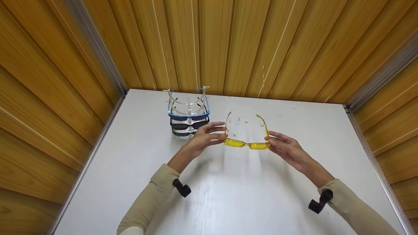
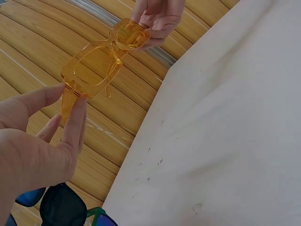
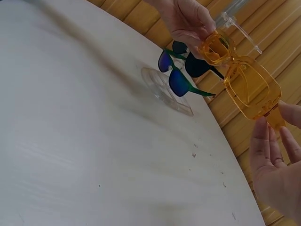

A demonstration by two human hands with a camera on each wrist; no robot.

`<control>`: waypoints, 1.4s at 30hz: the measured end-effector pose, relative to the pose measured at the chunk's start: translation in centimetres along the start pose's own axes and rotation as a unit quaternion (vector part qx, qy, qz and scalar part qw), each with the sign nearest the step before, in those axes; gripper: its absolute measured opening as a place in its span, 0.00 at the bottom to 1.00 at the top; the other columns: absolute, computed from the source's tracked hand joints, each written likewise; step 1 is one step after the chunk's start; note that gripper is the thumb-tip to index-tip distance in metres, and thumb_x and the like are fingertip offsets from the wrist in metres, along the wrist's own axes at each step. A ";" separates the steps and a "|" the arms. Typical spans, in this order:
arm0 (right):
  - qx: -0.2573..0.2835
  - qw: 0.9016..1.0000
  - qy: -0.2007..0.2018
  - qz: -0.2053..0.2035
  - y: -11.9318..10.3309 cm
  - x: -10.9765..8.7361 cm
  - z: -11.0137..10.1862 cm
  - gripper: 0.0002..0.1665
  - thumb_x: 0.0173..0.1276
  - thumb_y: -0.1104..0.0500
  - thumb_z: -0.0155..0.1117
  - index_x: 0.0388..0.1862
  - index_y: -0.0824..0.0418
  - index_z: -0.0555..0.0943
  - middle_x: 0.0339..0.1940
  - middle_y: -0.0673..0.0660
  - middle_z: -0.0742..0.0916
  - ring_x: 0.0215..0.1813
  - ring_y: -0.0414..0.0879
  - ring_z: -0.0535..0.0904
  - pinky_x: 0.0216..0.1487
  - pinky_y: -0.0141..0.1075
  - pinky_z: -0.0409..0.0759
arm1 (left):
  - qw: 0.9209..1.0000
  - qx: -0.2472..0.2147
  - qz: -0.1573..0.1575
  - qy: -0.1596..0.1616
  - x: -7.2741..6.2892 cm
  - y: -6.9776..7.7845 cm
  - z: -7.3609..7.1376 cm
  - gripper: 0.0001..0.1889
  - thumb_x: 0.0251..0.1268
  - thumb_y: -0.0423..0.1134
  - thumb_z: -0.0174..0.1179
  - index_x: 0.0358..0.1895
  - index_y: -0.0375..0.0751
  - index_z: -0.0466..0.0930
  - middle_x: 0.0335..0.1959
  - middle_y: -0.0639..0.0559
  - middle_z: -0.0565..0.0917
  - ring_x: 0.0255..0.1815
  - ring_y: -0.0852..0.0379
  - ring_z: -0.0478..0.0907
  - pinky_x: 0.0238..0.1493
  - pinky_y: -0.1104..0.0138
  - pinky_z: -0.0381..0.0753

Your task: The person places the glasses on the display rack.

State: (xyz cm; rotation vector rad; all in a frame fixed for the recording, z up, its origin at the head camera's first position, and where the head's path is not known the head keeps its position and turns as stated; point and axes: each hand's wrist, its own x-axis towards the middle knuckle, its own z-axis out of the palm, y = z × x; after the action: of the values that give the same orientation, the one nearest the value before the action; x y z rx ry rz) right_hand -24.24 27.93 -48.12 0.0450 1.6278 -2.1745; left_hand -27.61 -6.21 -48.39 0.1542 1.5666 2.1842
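A pair of yellow sunglasses [image 1: 234, 143] with rectangular yellow lenses is held up above the table, temples unfolded and pointing away from me. My left hand [image 1: 206, 138] pinches it at the left hinge. At the right hinge, the thumb and fingers of my right hand [image 1: 289, 149] grip the frame. Both wrist views show the see-through orange-yellow frame [image 2: 96, 68] between the two hands, with fingertips at its outer corners. Just left of my left hand stands a clear display rack [image 1: 188, 103] bearing several sunglasses [image 1: 189, 125] one above another.
The rack's round clear base [image 3: 164, 96] rests on the white table [image 1: 235, 195]. Small dark marks [image 1: 238, 119] dot the tabletop behind the yellow sunglasses. Wood-patterned panels [image 1: 212, 45] wall in the back and both sides. A blue-framed pair [image 1: 188, 115] sits highest among the racked sunglasses.
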 end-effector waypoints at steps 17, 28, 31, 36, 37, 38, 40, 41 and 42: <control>0.068 0.996 -0.038 -0.032 -1.8 -1.0 2.8 0.19 0.78 0.69 0.54 0.60 0.54 0.84 0.53 0.49 0.90 0.56 0.40 0.84 0.61 0.30 0.84 | 0.999 -0.005 0.032 0.007 -2.0 3.4 0.0 0.27 0.66 0.25 0.64 0.69 0.35 0.73 0.65 0.39 0.78 0.53 0.54 0.87 0.64 0.58 0.85; 0.078 0.994 -0.059 -0.057 -3.1 -0.2 4.7 0.22 0.77 0.71 0.54 0.60 0.55 0.84 0.54 0.50 0.88 0.60 0.42 0.82 0.64 0.30 0.82 | 0.998 -0.021 0.044 0.034 -3.1 5.7 -0.6 0.27 0.66 0.25 0.63 0.69 0.36 0.74 0.65 0.40 0.79 0.54 0.56 0.87 0.59 0.64 0.87; 0.073 0.993 -0.066 -0.059 -3.5 0.1 5.2 0.23 0.77 0.72 0.52 0.61 0.54 0.83 0.55 0.50 0.88 0.60 0.43 0.82 0.64 0.30 0.82 | 0.998 -0.008 0.056 0.039 -3.5 6.4 -0.7 0.26 0.67 0.26 0.63 0.68 0.37 0.75 0.62 0.44 0.81 0.54 0.56 0.87 0.59 0.65 0.87; 0.069 0.993 -0.073 -0.060 -4.2 0.7 6.3 0.22 0.77 0.72 0.53 0.61 0.55 0.83 0.55 0.51 0.88 0.61 0.43 0.82 0.64 0.31 0.82 | 0.997 -0.004 0.068 0.043 -4.2 7.4 -1.3 0.25 0.68 0.26 0.62 0.68 0.36 0.75 0.63 0.44 0.81 0.54 0.55 0.86 0.60 0.64 0.86; 0.071 0.993 -0.073 -0.058 -4.3 0.9 6.6 0.22 0.76 0.72 0.53 0.61 0.55 0.83 0.55 0.51 0.88 0.61 0.43 0.82 0.64 0.31 0.82 | 0.997 -0.002 0.070 0.045 -4.3 7.5 -1.5 0.25 0.69 0.26 0.62 0.68 0.36 0.75 0.63 0.44 0.80 0.54 0.56 0.86 0.60 0.64 0.86; 0.071 0.993 -0.073 -0.056 -4.5 1.1 6.9 0.22 0.76 0.72 0.54 0.61 0.55 0.83 0.55 0.51 0.88 0.60 0.44 0.82 0.64 0.31 0.82 | 0.996 0.002 0.072 0.047 -4.5 7.7 -1.7 0.25 0.69 0.26 0.62 0.68 0.36 0.75 0.63 0.44 0.80 0.54 0.56 0.86 0.61 0.63 0.86; 0.072 0.993 -0.074 -0.054 -4.7 1.6 7.6 0.22 0.76 0.72 0.55 0.60 0.55 0.83 0.54 0.52 0.88 0.60 0.44 0.82 0.63 0.31 0.83 | 0.996 0.014 0.075 0.052 -4.8 8.1 -2.3 0.25 0.69 0.27 0.62 0.69 0.36 0.74 0.65 0.45 0.78 0.55 0.56 0.86 0.62 0.63 0.85; 0.072 0.993 -0.074 -0.054 -4.8 1.8 8.0 0.21 0.76 0.72 0.55 0.60 0.55 0.83 0.54 0.52 0.88 0.60 0.44 0.82 0.64 0.31 0.83 | 0.995 0.021 0.077 0.055 -5.0 8.3 -2.5 0.26 0.69 0.27 0.62 0.69 0.36 0.74 0.65 0.45 0.78 0.55 0.56 0.86 0.62 0.63 0.85; 0.072 0.993 -0.075 -0.055 -4.9 2.1 8.3 0.21 0.75 0.72 0.55 0.60 0.56 0.83 0.54 0.52 0.88 0.59 0.44 0.83 0.64 0.31 0.83 | 0.995 0.028 0.079 0.056 -5.1 8.4 -2.8 0.26 0.69 0.27 0.63 0.70 0.36 0.74 0.65 0.46 0.77 0.56 0.54 0.86 0.63 0.63 0.85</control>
State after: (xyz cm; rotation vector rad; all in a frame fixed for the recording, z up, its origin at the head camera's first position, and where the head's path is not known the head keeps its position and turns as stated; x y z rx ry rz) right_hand -26.03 20.71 -41.59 -0.1652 1.4182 -2.3143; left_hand -26.41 -12.98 -40.77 0.1815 1.7311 2.3074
